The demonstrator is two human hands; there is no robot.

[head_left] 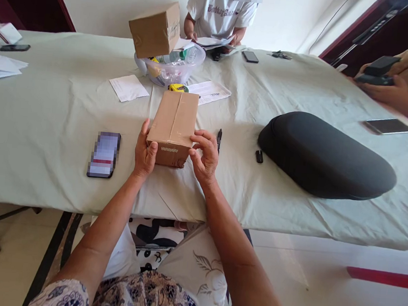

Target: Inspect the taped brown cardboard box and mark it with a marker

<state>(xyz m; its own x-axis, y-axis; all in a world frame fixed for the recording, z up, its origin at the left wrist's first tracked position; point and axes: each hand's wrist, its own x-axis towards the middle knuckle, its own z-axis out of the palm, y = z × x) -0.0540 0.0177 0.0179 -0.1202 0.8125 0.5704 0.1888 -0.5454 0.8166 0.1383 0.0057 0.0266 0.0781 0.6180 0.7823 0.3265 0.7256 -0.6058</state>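
Observation:
A brown cardboard box (pixel 174 117), its top seam taped, rests on the cloth-covered table in front of me. My left hand (pixel 145 151) grips its left side, the thumb on the near face and the fingers along the side. At the right near corner, my right hand (pixel 204 155) has bent fingers touching the box, with thumb and fingertips a little apart. A black pen (pixel 219 140) lies just beyond my right hand. Behind the box sits a yellow tape measure (pixel 178 88). A phone (pixel 104 155) lies to the left of my left hand.
A clear plastic basin (pixel 193 64) of bottles and other items stands further back, another cardboard box (pixel 155 32) propped on it. Papers (pixel 128 88) lie nearby. A large black case (pixel 327 154) occupies the right side. Two other people are at the table, one holding papers, one a dark device (pixel 379 70).

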